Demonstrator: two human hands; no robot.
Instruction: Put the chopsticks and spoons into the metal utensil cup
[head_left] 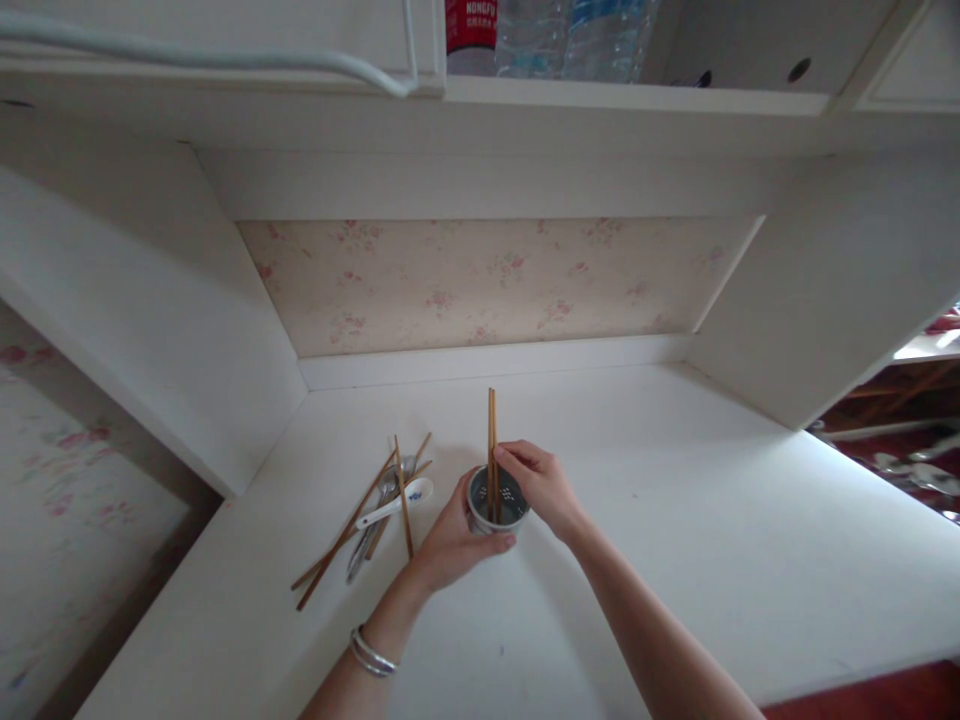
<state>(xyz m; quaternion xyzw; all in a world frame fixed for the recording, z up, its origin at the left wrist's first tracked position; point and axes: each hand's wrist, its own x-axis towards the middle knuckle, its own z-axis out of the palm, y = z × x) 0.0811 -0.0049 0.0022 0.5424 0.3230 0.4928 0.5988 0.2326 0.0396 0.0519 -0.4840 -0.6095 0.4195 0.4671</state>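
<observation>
My left hand is wrapped around a grey metal utensil holder with small holes in its inside. Two wooden chopsticks stand upright in the holder, and my right hand pinches them above its rim. Left of the holder lies a loose pile on the white desk. In it are more wooden chopsticks, a white ceramic spoon with a blue mark, and metal spoons partly covered by the other pieces.
The white desk runs between two side panels, with a flowered back wall behind. Overhead, a shelf holds plastic bottles, one with a red label. A white cable hangs at upper left.
</observation>
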